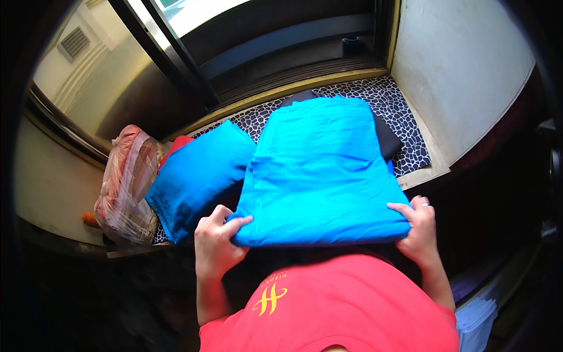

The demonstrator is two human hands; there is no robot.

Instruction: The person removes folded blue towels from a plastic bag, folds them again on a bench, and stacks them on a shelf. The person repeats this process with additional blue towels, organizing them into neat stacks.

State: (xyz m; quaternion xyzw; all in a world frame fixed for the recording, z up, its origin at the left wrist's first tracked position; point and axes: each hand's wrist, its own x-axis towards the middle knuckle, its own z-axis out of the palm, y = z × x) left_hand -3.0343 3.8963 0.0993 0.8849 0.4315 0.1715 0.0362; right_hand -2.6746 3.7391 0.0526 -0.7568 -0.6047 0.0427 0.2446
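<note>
A bright blue cloth (321, 176), folded in layers, stretches from the window ledge toward my body. My left hand (220, 237) grips its near left corner, thumb on top. At the near right corner my right hand (418, 229), with a ring on one finger, pinches the same cloth. The near edge is held just in front of my red shirt (352, 303), while the far part lies on the ledge over dark fabric (387, 136). To the left lies a second folded blue cloth (202, 171), apart from both hands.
A plastic bag of reddish fabric (132, 189) stands at the ledge's left end, near an orange object (90, 219). Red fabric (178, 145) shows behind the second cloth. Pebble-patterned covering (409, 132) lines the ledge below a sliding window (281, 48). A pale panel (457, 75) bounds the right.
</note>
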